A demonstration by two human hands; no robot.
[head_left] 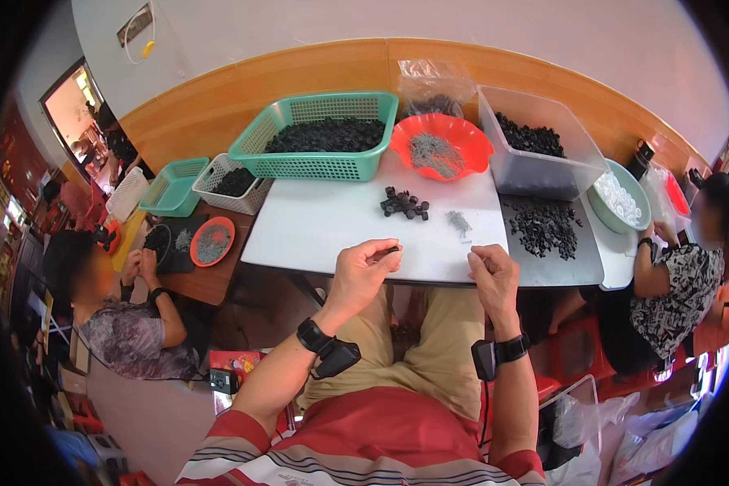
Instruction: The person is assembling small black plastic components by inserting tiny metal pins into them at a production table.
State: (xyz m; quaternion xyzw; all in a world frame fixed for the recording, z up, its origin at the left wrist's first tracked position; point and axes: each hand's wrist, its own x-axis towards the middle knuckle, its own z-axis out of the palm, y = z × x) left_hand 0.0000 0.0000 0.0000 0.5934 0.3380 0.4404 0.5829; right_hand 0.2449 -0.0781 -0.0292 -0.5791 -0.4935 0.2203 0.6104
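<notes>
Red shirt, near; my left hand, pinched on black part; right hand, curled, contents I cannot tell; grey pins, farther.

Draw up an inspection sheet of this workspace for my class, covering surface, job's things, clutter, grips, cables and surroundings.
Surface: white table, with a bare stretch at its front left.
Job's things: a heap of black pieces beside a smaller grey heap.
Clutter: green basket, red bowl and clear bin along the back, all holding small pieces.
Grips: left grip pinches a small black piece; right grip has fingertips together, contents unclear.
Cables: white cord hanging on the wall, upper left.
Surroundings: seated people at left and right.
</notes>
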